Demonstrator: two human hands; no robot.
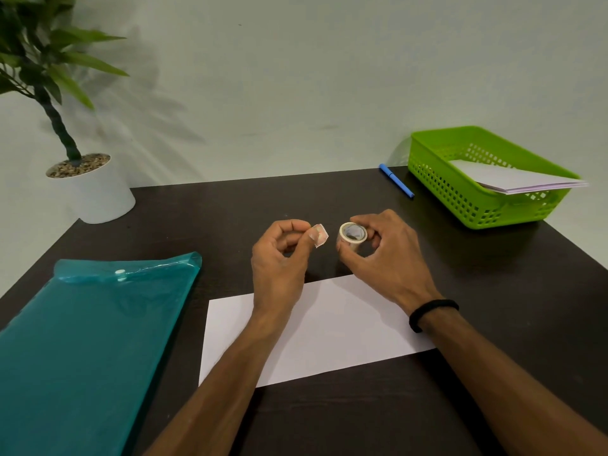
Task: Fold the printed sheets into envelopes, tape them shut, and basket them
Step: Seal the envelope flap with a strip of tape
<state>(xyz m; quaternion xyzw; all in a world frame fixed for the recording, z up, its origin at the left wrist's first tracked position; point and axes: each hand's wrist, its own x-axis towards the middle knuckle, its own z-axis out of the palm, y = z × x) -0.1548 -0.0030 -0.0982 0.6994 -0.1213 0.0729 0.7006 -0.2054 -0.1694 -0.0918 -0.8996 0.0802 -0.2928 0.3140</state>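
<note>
A folded white sheet (pixel 329 330) lies flat on the dark table (pixel 230 205), under my forearms. Above its far edge, my left hand (pixel 279 258) pinches a short torn piece of clear tape (pixel 319 235) between thumb and fingers. My right hand (pixel 385 255) grips a small roll of clear tape (pixel 352 236) just right of that piece, and the two are apart. At the back right stands a green plastic basket (pixel 437 179) holding several folded white envelopes (pixel 519 181) that jut over its right rim.
A teal plastic document folder (pixel 85 343) with a snap button lies at the left. A blue pen (pixel 396 181) rests beside the basket's left wall. A potted plant in a white pot (pixel 95 189) stands at the back left corner. A black band circles my right wrist.
</note>
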